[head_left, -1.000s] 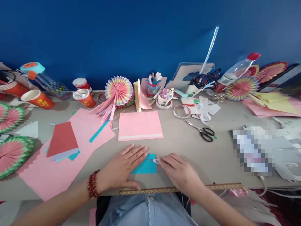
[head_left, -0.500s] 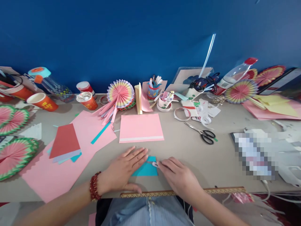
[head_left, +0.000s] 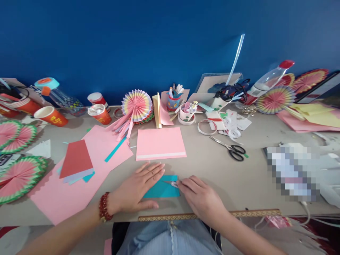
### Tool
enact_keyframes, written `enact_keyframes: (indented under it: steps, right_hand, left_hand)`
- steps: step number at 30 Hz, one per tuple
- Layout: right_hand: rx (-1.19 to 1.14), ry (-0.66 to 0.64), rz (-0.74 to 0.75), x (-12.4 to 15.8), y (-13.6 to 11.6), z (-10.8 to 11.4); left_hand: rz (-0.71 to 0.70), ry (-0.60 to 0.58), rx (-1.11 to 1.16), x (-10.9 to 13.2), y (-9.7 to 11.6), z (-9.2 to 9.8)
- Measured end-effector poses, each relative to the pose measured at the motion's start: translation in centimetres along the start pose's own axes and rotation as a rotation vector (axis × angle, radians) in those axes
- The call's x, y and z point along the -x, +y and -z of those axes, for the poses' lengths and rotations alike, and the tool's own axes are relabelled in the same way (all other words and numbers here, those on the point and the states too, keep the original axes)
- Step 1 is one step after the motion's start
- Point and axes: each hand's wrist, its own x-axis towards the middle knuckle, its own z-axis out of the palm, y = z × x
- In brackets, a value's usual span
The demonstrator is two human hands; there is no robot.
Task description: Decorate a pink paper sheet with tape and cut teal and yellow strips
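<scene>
My left hand (head_left: 140,187) lies flat with its fingers stretched out, pressing the left part of a blue sheet of paper (head_left: 162,191) to the table. At the right side of that sheet, my right hand (head_left: 200,196) is closed round a small white craft knife (head_left: 174,184). Its thin blade points left over the paper; whether it touches the sheet I cannot tell. Beyond the hands lies a pink sheet (head_left: 161,141) with a white strip along its near edge. A patterned wooden strip (head_left: 170,217) runs along the table's front edge, partly behind my right wrist.
Black-handled scissors (head_left: 233,151) lie to the right, near a roll of tape (head_left: 207,127). A red card (head_left: 77,159) rests on a large pink sheet (head_left: 53,202) at left. Paper fans (head_left: 136,106), cups (head_left: 99,114) and a tilted bottle (head_left: 271,79) line the wall.
My left hand has slid slightly left, uncovering more of the blue paper. The knife in my right hand has shifted a little left over the sheet. The whole view has moved slightly.
</scene>
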Motion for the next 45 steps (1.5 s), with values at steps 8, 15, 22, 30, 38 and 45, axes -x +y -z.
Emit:
enact_keyframes:
  steps: [8,15,22,30,38,45]
  right_hand:
    - [0.042,-0.026,0.009,-0.2,0.0,0.2]
    - [0.107,-0.055,-0.027,-0.3,-0.9,-0.1]
    - [0.100,-0.042,-0.020,-0.2,-1.0,-0.7]
    - [0.124,-0.054,-0.011,-1.1,-2.0,-1.4]
    - [0.069,-0.045,0.014,-1.3,-1.8,-1.1]
    - [0.095,-0.060,0.010,-1.4,-1.8,-1.0]
  left_hand:
    - [-0.039,0.000,-0.105,1.0,-0.7,-0.7]
    - [-0.042,0.016,-0.122,0.9,-0.7,-0.7]
    - [-0.043,0.035,-0.117,1.0,-0.8,-0.7]
    - [-0.036,-0.003,-0.076,0.9,-0.7,-0.9]
    - [-0.017,0.002,0.043,2.6,-2.3,0.6]
    - [-0.061,-0.047,-0.073,2.6,-2.3,-0.6]
